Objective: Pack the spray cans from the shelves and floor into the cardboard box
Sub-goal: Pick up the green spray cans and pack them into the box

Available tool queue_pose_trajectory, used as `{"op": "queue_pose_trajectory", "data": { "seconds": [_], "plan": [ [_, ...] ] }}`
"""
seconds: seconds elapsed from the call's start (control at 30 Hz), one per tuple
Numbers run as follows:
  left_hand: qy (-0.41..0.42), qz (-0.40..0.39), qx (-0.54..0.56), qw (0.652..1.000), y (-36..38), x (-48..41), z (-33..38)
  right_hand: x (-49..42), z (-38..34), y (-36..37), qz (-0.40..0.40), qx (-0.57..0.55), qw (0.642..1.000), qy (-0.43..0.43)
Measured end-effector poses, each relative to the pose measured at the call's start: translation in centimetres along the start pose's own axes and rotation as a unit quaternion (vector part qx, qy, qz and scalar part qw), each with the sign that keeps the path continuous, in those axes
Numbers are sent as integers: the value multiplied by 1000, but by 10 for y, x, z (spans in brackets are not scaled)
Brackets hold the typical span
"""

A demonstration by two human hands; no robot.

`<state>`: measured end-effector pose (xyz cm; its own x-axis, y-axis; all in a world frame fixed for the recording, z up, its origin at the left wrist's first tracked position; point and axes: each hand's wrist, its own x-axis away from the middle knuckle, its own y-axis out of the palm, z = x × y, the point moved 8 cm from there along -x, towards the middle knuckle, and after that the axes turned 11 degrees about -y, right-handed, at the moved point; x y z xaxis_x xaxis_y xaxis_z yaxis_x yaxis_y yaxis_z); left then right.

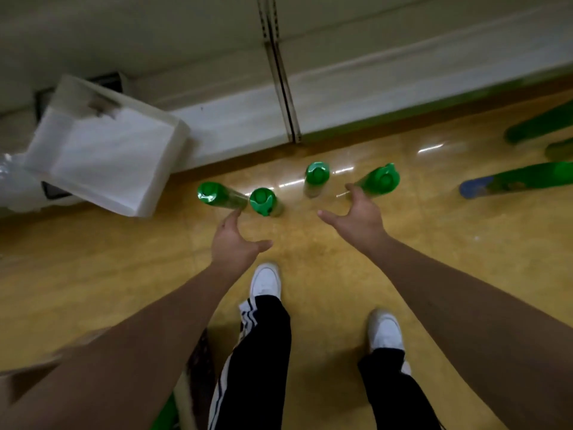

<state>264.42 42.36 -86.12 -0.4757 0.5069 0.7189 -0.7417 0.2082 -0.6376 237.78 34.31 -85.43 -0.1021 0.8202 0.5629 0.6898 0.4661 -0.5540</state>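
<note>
Several green-capped spray cans stand on the yellow floor below the shelf base. One pair is on the left, a can [214,194] and its neighbour [264,201]. Another pair is on the right, a can [316,176] and one further right [379,180]. My left hand [235,240] reaches down with fingers spread, its fingertip close to the leftmost can. My right hand [356,217] is spread open between the two right cans, fingertips near the rightmost one. Neither hand holds anything. A corner of the cardboard box [28,377] shows at the lower left under my left arm.
More green cans [514,181] lie on the floor at the right edge. A white plastic bin [102,156] leans against the white shelf base [248,119] at the left. My feet in white shoes [266,282] stand just behind the cans.
</note>
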Motion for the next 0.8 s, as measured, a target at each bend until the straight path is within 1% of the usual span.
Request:
{"op": "queue_pose_trajectory", "data": {
  "seconds": [0.07, 0.13, 0.3, 0.4, 0.47, 0.53, 0.63, 0.7, 0.8],
  "plan": [
    [-10, -2, -12, 1000, 22, -34, -22, -26, 24, 24, 10, 1, 1000, 3],
    [11, 0, -9, 1000, 39, -67, -33, -51, 42, 44, 20, 6, 1000, -3],
    [87, -1, 108, 990, 61, -125, -28, -106, 65, 69, 75, -32, 997, -8],
    [108, -8, 144, 984, 71, -143, -21, -128, 65, 82, 86, -51, 994, -37],
    [139, -12, 132, 981, 76, -151, -15, -138, 60, 89, 102, -73, 990, -59],
    [168, -10, 111, 979, 81, -155, -10, -141, 58, 92, 137, -106, 983, -65],
    [182, -5, 93, 979, 84, -158, -6, -143, 57, 89, 197, -127, 970, -69],
    [193, -5, 98, 976, 84, -157, -4, -142, 58, 88, 214, -119, 967, -71],
    [205, 13, 109, 973, 81, -153, -1, -136, 60, 86, 218, -109, 968, -63]
  ]
}}
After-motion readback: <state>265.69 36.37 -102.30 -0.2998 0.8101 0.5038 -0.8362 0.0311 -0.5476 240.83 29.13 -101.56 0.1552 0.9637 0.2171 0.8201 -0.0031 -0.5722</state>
